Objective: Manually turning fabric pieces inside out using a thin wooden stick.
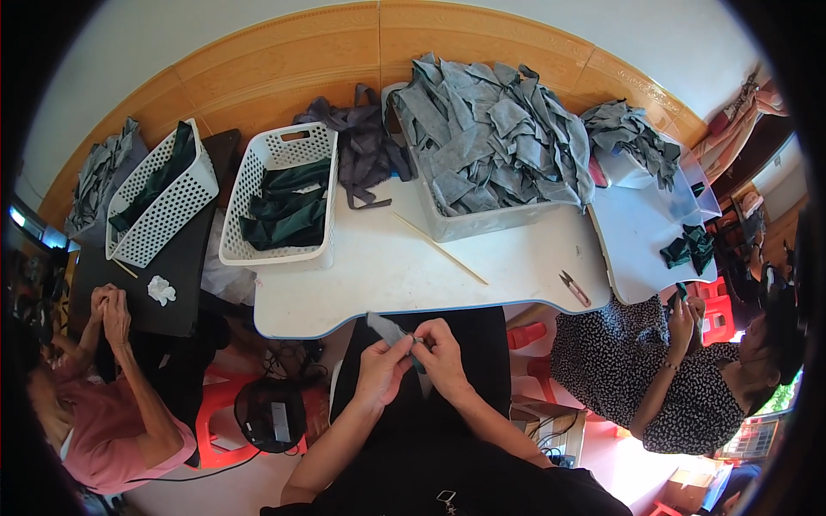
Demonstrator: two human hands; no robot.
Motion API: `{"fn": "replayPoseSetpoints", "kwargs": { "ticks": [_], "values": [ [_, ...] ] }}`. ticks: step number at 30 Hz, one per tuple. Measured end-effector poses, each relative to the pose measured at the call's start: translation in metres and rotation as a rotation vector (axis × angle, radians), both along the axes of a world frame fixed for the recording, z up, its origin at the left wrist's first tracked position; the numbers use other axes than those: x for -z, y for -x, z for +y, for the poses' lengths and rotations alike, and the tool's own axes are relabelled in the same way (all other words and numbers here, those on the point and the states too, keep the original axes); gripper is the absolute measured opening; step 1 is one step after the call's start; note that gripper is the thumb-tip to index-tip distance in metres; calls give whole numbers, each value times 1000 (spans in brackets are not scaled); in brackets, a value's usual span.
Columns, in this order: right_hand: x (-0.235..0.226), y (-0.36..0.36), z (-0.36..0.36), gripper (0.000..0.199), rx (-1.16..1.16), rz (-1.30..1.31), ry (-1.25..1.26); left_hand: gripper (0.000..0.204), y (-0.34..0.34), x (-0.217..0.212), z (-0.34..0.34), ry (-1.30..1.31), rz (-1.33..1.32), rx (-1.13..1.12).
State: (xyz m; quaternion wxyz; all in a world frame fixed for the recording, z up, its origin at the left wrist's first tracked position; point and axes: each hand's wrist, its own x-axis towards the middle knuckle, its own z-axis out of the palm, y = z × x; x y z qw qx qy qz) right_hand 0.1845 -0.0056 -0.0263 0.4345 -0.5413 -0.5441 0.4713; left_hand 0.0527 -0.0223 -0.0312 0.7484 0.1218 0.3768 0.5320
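Observation:
Above my lap, just off the table's front edge, I hold a grey fabric strip (386,328) between both hands. My left hand (383,365) pinches it with thumb and fingers. Close against it, my right hand (440,354) grips the same strip near its gathered end. A bit of dark green shows below the fingers. Above on the white table (370,297) stands a white basket (234,232) with dark green fabric pieces (288,202). Beside it, a large grey bin (469,227) is heaped with grey fabric strips (490,129).
A thin wooden stick (440,249) and thread snips (575,289) lie on the table. Purple-grey strips (370,146) are piled between basket and bin. Co-workers sit at both sides, one at a black table (172,310) with another white basket (163,211). A black fan (269,415) stands low left.

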Motion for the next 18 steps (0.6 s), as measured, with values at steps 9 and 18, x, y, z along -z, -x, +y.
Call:
{"fn": "replayPoseSetpoints", "kwargs": {
  "ticks": [9,18],
  "values": [
    [8,-1,5,27,-157,-87,-150,18,-5,-2,-3,67,19,128],
    [3,1,1,24,-48,-11,-122,31,6,-1,12,-8,143,88]
  ]
}}
